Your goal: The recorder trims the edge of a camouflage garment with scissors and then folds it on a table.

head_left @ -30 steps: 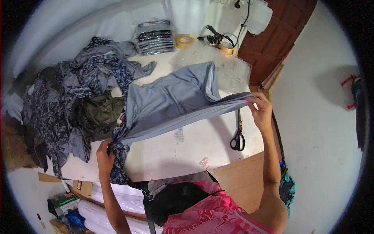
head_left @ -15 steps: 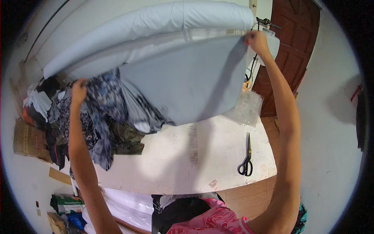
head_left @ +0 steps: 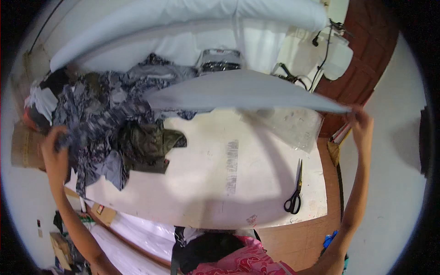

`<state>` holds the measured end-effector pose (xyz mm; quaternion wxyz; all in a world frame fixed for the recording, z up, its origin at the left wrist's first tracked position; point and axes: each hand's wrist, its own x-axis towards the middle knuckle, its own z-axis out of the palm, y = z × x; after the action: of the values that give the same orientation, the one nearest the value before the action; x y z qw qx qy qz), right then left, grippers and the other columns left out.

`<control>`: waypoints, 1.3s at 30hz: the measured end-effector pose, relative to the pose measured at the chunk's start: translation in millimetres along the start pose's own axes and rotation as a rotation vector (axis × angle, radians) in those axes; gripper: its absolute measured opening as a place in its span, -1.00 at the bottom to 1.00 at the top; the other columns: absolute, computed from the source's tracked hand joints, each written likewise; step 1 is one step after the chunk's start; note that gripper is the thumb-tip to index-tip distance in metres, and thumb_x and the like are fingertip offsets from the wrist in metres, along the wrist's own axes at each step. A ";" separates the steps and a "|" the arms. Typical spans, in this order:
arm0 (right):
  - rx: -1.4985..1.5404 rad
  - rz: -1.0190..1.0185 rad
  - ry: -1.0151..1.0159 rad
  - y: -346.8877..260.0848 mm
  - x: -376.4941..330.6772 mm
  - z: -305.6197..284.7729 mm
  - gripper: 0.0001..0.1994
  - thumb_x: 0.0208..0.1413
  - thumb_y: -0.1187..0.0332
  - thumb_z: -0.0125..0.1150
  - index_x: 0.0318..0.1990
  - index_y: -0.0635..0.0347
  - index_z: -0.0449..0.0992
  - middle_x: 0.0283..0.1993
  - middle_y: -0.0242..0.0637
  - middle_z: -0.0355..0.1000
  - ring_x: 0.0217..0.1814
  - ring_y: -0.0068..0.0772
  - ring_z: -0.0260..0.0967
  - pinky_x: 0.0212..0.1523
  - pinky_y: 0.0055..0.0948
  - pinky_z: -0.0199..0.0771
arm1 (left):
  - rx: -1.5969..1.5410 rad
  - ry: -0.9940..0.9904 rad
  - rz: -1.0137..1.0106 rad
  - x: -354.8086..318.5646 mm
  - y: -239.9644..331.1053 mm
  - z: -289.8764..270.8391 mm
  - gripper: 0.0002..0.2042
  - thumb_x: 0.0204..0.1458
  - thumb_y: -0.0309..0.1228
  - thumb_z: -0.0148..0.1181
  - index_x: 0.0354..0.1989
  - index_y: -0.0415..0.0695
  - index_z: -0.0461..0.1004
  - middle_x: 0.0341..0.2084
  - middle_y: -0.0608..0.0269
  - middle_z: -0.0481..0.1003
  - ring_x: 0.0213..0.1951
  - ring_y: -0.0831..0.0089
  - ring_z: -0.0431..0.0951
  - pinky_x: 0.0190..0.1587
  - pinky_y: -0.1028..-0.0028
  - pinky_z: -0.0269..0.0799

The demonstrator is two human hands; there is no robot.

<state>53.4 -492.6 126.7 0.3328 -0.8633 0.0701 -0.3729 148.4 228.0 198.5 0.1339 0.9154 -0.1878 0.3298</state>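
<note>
A grey piece of fabric (head_left: pixel 238 89) with a dark patterned end (head_left: pixel 112 117) stretches across the air above the table, pulled into a long narrow shape. My right hand (head_left: pixel 361 121) is closed on its grey corner, out past the table's right side. At the far left my left hand (head_left: pixel 56 149) grips the patterned end, its fingers slightly blurred. Below the fabric's left part lies a heap of dark camouflage-patterned cloth (head_left: pixel 98 156), with a green-brown piece (head_left: pixel 146 144) at its near side. Black-handled scissors (head_left: pixel 295 195) lie at the table's right.
The white table (head_left: pixel 197 192) has a curved near edge. On its right rests a clear plastic sheet (head_left: pixel 302 130). A long white fabric roll (head_left: pixel 183 20) spans the back, with a black-and-clear package (head_left: pixel 221 59) before it. A cardboard box (head_left: pixel 26 146) stands left, a brown door (head_left: pixel 366 55) right.
Both hands have spread apart and come lower, the right one outward past the table. The grey fabric has gone from a broad hanging sheet to a taut narrow band, uncovering the package behind.
</note>
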 end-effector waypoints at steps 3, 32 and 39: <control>-0.021 0.069 -0.159 34.9 -91.9 50.5 -0.85 0.03 0.60 0.10 -0.22 0.38 0.50 -0.37 -0.19 0.50 -0.27 -0.42 0.47 -0.26 -0.49 0.45 | -0.089 -0.126 -0.225 -100.3 9.5 43.7 -0.55 -0.35 -0.71 0.02 -0.15 -0.22 0.46 -0.18 0.07 0.47 -0.08 0.24 0.45 0.03 0.40 0.30; -0.596 0.219 -0.212 35.5 -255.5 209.4 -0.50 0.13 0.05 0.06 0.09 0.24 0.42 0.28 0.05 0.16 0.40 0.11 -0.08 0.37 0.09 -0.32 | 0.111 -0.471 -0.293 -230.1 95.9 312.9 -0.39 0.17 -0.11 -0.05 0.35 -0.07 0.01 0.34 -0.14 -0.10 0.34 -0.10 -0.08 0.27 -0.14 -0.18; -0.612 0.260 -0.031 62.2 -271.0 181.4 -0.57 0.19 0.12 -0.02 0.08 0.24 0.43 0.25 0.09 0.20 0.39 0.11 -0.05 0.36 0.11 -0.29 | 0.086 -0.486 -0.261 -232.8 98.2 307.0 -0.43 0.19 -0.13 -0.10 0.35 -0.04 0.02 0.35 -0.07 -0.10 0.35 -0.09 -0.09 0.27 -0.14 -0.16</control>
<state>-6.4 -345.5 -164.9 0.1038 -0.9126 0.2832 -0.2759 110.2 86.4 -171.0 0.0872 0.9890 -0.0808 0.0882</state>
